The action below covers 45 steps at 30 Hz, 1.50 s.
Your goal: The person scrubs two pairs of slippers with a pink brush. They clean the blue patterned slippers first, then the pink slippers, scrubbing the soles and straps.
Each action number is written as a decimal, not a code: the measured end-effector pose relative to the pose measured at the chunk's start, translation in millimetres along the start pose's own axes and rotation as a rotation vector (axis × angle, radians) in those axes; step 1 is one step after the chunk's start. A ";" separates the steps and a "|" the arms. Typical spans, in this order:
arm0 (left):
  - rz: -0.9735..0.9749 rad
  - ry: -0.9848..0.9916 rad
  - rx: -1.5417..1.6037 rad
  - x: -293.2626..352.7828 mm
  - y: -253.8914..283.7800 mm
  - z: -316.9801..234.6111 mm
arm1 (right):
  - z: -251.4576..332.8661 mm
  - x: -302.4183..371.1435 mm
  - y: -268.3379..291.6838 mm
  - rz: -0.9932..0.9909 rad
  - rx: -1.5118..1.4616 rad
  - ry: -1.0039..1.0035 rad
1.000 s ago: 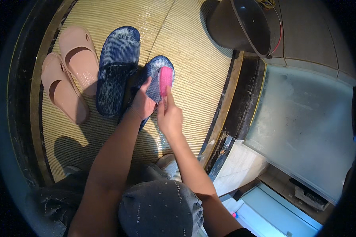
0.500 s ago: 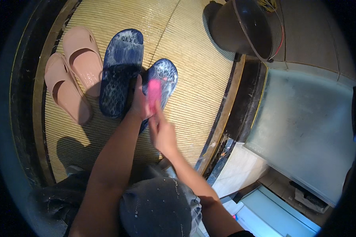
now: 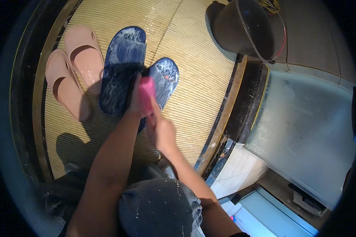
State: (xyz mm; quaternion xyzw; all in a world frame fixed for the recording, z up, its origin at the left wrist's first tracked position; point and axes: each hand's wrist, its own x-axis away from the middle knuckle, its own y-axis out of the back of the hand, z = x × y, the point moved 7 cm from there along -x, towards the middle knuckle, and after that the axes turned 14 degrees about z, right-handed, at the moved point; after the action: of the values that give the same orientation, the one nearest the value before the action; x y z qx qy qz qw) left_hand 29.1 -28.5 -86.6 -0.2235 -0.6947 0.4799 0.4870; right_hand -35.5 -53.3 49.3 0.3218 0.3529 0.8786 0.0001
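A wet blue slipper [image 3: 167,81] with white suds on it lies tilted in front of me. My left hand [image 3: 135,102] grips its left side, the thumb up and the other fingers hidden. In my right hand [image 3: 162,132] is a pink scrubbing brush [image 3: 147,93], somewhat blurred, lying over the slipper's strap and left edge close to my left thumb. The matching blue slipper [image 3: 124,55], also sudsy, rests just to the left. The brush's bristles are out of sight beneath it.
Two pink clogs [image 3: 63,89] stand at the left on the ribbed yellow floor [image 3: 194,79]. A dark bucket [image 3: 235,31] with a wire handle is at the far right. Beside a dark raised edge [image 3: 241,106] lies a frosted panel [image 3: 300,130]. My covered knee [image 3: 158,205] is near.
The pink brush has shifted left across the slipper, closer to my left thumb, with my right hand. My left hand keeps its hold.
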 end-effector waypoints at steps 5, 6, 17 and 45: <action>0.143 -0.086 0.030 -6.7 -41.3 -0.8 | -17.5 -69.3 46.8 -0.093 0.063 -0.151; 0.133 -0.117 -0.015 -5.7 -44.1 -4.9 | -30.6 -74.3 45.1 -0.115 -0.027 -0.043; 0.049 -0.674 -1.401 12.8 -73.5 19.0 | -7.0 -23.0 101.8 0.053 0.147 0.253; -0.312 0.109 -0.964 -5.2 -50.0 30.1 | -138.5 90.3 2.5 -0.402 -1.109 -0.147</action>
State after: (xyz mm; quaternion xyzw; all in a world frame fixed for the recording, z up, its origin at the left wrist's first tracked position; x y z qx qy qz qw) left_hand 12.3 -68.0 -46.7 -0.3409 -0.8358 0.0142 0.4301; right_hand -184.9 -120.5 26.6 0.2606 -0.1055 0.8900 0.3588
